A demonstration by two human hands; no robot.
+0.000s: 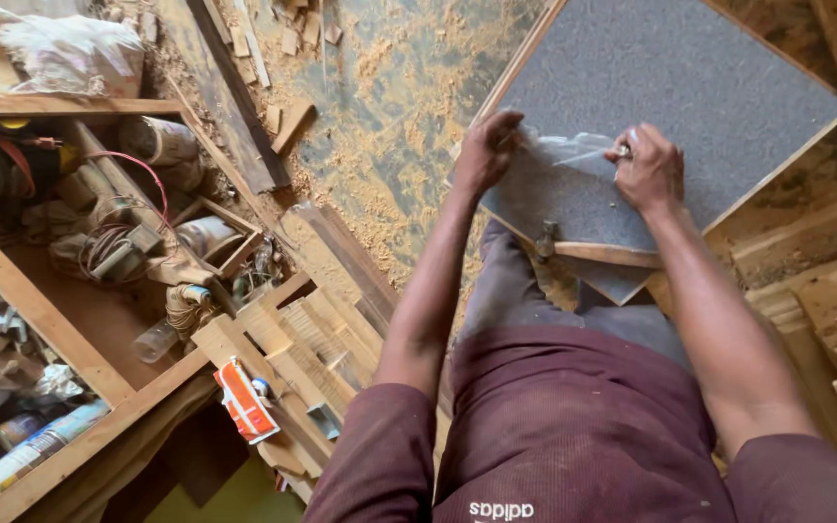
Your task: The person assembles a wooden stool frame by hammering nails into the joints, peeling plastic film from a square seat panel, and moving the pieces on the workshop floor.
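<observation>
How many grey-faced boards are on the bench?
2. The large grey speckled board lies tilted at top right, with the left hand and right hand resting on the film near its lower edge. A smaller grey piece shows below it; others may be hidden underneath.

Looking down on a grey speckled panel (pixel 670 87) edged in pale wood, tilted over a sawdust-strewn floor (pixel 389 107). Left hand (pixel 486 150) pressing on a clear plastic film (pixel 559 160) at the panel's lower edge; right hand (pixel 646 169) pinching the same film, a ring on 1 finger. Open wooden box (pixel 41 320) at left, packed with coiled wire (pixel 108 242), bottles and scraps.
</observation>
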